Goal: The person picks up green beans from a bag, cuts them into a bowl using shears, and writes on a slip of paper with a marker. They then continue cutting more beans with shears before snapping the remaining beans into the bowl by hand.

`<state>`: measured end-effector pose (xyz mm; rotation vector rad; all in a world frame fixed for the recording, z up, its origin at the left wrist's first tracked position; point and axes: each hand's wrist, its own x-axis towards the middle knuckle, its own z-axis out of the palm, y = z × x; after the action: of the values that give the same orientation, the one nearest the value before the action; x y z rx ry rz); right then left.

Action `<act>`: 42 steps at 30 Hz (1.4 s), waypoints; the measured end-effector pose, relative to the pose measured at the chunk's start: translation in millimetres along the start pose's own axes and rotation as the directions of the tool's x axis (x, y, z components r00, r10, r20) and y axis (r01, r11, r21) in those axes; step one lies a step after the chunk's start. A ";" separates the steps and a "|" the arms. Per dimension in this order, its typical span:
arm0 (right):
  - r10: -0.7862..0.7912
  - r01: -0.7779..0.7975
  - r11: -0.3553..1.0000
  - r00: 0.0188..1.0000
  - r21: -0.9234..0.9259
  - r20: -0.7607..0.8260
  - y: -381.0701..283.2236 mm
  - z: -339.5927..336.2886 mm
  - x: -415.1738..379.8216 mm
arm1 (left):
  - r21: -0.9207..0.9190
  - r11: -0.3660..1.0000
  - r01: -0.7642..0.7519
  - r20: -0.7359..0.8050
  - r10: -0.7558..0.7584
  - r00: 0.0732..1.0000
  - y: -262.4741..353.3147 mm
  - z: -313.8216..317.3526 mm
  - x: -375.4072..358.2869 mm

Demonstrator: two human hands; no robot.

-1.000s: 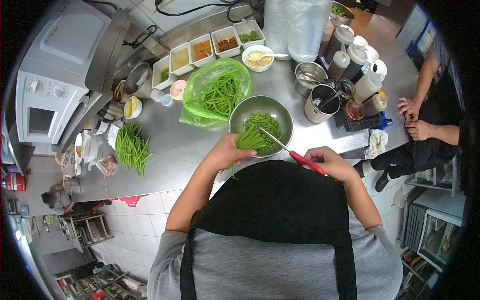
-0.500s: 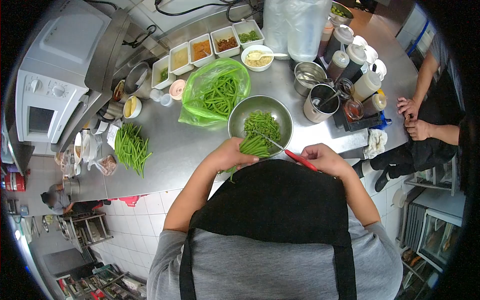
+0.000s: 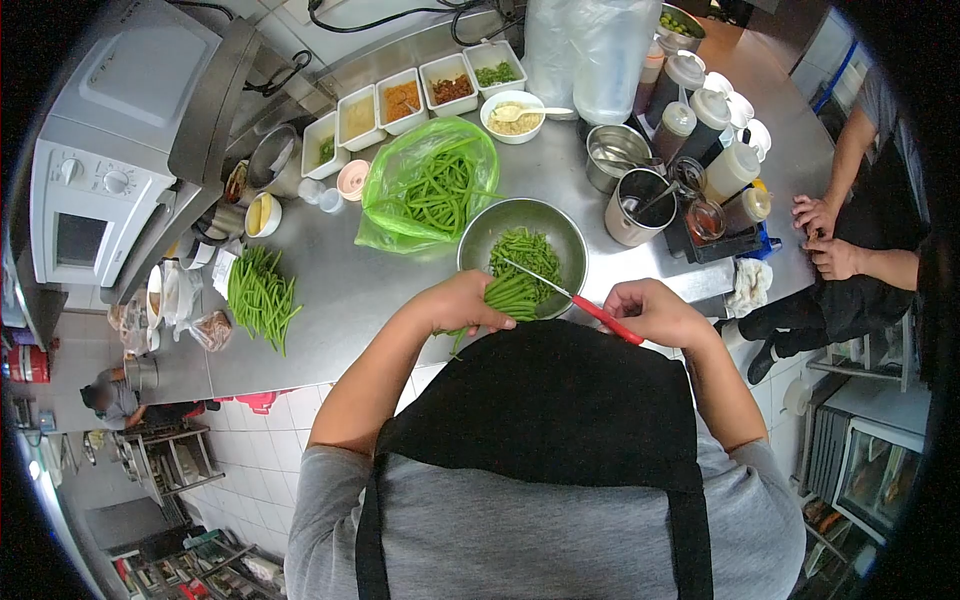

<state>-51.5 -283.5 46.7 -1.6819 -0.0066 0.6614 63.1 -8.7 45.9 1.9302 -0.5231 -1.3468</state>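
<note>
My left hand (image 3: 468,303) is wrapped round a bunch of green beans (image 3: 512,298) at the near left rim of a steel bowl (image 3: 573,235). Cut bean pieces (image 3: 525,247) lie in the bowl. My right hand (image 3: 650,312) grips the red handle of scissors (image 3: 590,306), whose blades reach over the beans and into the bowl. Just behind the bowl, a green plastic bag (image 3: 385,205) holds whole green beans (image 3: 443,188). Another pile of whole beans (image 3: 262,298) rests on the steel counter (image 3: 345,320) to the left.
White containers (image 3: 357,118) of ingredients line the back. At the right stand steel pots (image 3: 640,207) and squeeze bottles (image 3: 733,170). A microwave (image 3: 100,190) is at the left. Another person's hands (image 3: 830,235) are at the right edge, and a second person (image 3: 110,398) is far left.
The scissors and my right hand have shifted slightly right and nearer to me. The bowl appears a little lower in view, and its cut pieces lie differently.
</note>
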 end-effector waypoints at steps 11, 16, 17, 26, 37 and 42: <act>-0.024 -0.218 0.848 0.894 -0.483 -0.447 10.4 -29.5 -48.7 | 0.068 0.958 -0.278 -0.235 0.286 0.929 -20.5 -10.1 -9.3; -0.045 -0.370 0.694 0.834 -0.618 -0.550 32.4 -30.7 -45.7 | 0.206 0.859 -0.468 -0.470 0.506 0.723 -28.0 -8.4 -13.7; -0.079 -0.374 0.680 0.818 -0.630 -0.570 37.7 -24.1 -35.5 | 0.215 0.850 -0.481 -0.488 0.520 0.700 -30.2 -7.3 -12.8; -0.566 -0.152 0.540 0.663 -0.828 -0.490 56.5 -3.1 31.6 | -0.535 0.556 -0.636 -0.594 0.288 0.751 -13.9 9.6 -16.5; -0.792 0.773 0.573 0.608 -0.272 0.060 -82.1 40.4 96.6 | -0.845 0.349 -0.404 -0.272 0.371 0.888 12.1 61.7 -3.2; -0.335 0.403 0.915 0.809 -0.040 0.483 -84.3 43.0 107.3 | -0.812 0.430 -0.395 -0.208 0.419 0.884 1.6 50.6 -5.8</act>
<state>49.5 -186.3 75.4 -1.5525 -0.7299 0.7626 14.2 -22.1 40.6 0.8782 -0.2312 -0.9964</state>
